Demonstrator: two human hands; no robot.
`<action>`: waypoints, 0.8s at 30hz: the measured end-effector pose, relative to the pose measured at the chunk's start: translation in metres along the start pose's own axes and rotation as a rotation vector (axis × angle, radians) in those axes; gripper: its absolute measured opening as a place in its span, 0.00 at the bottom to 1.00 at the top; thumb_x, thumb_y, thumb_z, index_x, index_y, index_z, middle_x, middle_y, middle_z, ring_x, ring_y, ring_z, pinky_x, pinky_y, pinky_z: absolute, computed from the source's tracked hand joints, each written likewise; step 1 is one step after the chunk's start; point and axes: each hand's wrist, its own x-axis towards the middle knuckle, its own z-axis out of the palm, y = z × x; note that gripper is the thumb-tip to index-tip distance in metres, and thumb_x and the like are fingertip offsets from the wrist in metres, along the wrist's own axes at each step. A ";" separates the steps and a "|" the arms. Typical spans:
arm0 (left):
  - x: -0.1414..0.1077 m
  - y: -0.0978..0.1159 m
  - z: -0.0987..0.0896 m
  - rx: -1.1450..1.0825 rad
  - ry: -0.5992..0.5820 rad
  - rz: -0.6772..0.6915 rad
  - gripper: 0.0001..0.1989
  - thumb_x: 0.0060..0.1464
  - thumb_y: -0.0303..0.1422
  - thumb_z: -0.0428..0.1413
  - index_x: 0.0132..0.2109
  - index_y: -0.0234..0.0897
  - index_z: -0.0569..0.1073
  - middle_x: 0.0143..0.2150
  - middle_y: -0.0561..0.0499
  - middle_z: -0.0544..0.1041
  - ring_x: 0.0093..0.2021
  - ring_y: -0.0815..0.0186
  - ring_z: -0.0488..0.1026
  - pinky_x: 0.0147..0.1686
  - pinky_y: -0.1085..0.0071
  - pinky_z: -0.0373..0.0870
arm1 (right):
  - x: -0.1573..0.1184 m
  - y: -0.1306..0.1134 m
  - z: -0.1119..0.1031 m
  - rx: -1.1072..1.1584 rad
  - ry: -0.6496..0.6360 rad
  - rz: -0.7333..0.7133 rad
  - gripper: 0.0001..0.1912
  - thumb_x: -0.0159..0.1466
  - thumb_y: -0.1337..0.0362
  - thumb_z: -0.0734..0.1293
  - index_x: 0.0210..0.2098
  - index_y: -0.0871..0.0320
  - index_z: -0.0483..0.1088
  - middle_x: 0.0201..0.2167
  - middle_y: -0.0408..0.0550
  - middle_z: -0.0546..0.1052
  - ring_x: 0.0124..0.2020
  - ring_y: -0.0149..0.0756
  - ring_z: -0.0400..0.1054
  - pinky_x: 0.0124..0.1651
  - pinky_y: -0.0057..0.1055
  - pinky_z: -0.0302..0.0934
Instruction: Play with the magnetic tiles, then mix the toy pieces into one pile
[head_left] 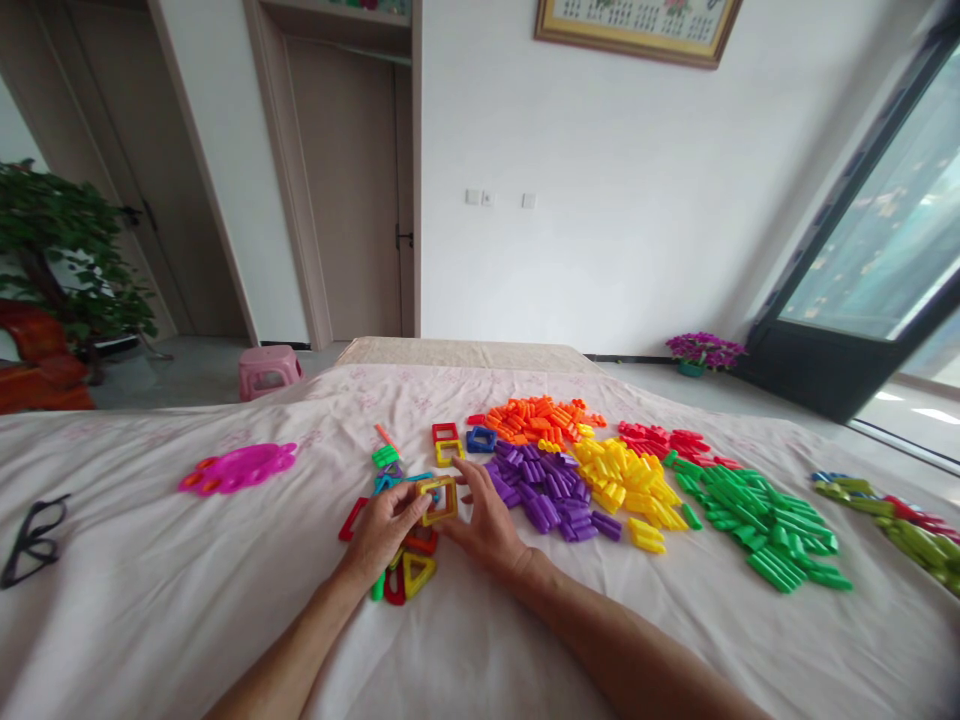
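Note:
My left hand (386, 530) pinches the left side of a yellow square frame (450, 500), held above the cloth-covered table (487, 630). My right hand (486, 520) is at the frame's right side, thumb and fingers apart; whether it touches the frame is hard to tell. Beneath and around my left hand lie a yellow triangle (418, 574), a red piece (394, 588) and green and blue pieces. Beyond my hands are a red square (445, 432), another yellow square (448, 454) and a blue square (481, 440).
Piles of orange (536, 418), purple (540, 485), yellow (626, 475), red (667, 442) and green (757, 515) pieces spread rightward. A magenta tray (247, 468) and black glasses (37, 540) lie left. Behind the table stands a pink stool (270, 372).

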 end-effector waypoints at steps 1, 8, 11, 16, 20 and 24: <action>0.000 0.001 0.000 0.012 -0.007 0.007 0.20 0.53 0.43 0.57 0.48 0.34 0.76 0.40 0.47 0.80 0.40 0.58 0.76 0.39 0.70 0.72 | 0.000 -0.003 -0.003 -0.108 -0.024 -0.087 0.41 0.53 0.61 0.74 0.63 0.51 0.56 0.60 0.54 0.62 0.56 0.44 0.61 0.53 0.40 0.62; 0.002 -0.001 0.000 0.094 -0.027 0.055 0.20 0.53 0.42 0.58 0.48 0.34 0.77 0.42 0.46 0.80 0.42 0.57 0.77 0.41 0.68 0.72 | 0.001 -0.023 -0.010 -0.535 -0.197 -0.256 0.35 0.58 0.65 0.69 0.63 0.53 0.56 0.54 0.52 0.69 0.53 0.44 0.61 0.55 0.41 0.57; 0.001 -0.002 0.000 0.089 -0.010 0.060 0.21 0.53 0.43 0.57 0.49 0.35 0.77 0.43 0.46 0.80 0.42 0.57 0.77 0.41 0.67 0.73 | 0.003 -0.019 -0.009 -0.562 -0.194 -0.281 0.34 0.58 0.66 0.69 0.63 0.56 0.56 0.53 0.53 0.69 0.52 0.44 0.62 0.54 0.40 0.58; 0.001 -0.004 -0.009 -0.012 0.178 0.063 0.23 0.57 0.48 0.50 0.48 0.34 0.75 0.42 0.44 0.79 0.38 0.59 0.77 0.38 0.66 0.73 | 0.019 0.001 -0.014 -0.578 -0.089 -0.237 0.34 0.57 0.65 0.69 0.61 0.58 0.57 0.52 0.55 0.70 0.52 0.44 0.64 0.54 0.40 0.59; 0.011 -0.014 -0.029 0.009 0.465 0.111 0.23 0.57 0.49 0.50 0.43 0.32 0.75 0.40 0.43 0.79 0.39 0.60 0.76 0.40 0.66 0.72 | 0.042 0.017 -0.022 -0.611 -0.075 -0.114 0.34 0.56 0.63 0.69 0.60 0.59 0.58 0.49 0.55 0.72 0.49 0.44 0.67 0.51 0.38 0.62; 0.021 -0.025 -0.047 -0.014 0.566 0.068 0.23 0.55 0.48 0.50 0.41 0.32 0.74 0.39 0.43 0.79 0.38 0.60 0.76 0.38 0.67 0.73 | 0.068 0.024 -0.030 -0.655 -0.151 -0.081 0.30 0.56 0.64 0.69 0.57 0.60 0.62 0.48 0.55 0.73 0.47 0.44 0.67 0.49 0.36 0.61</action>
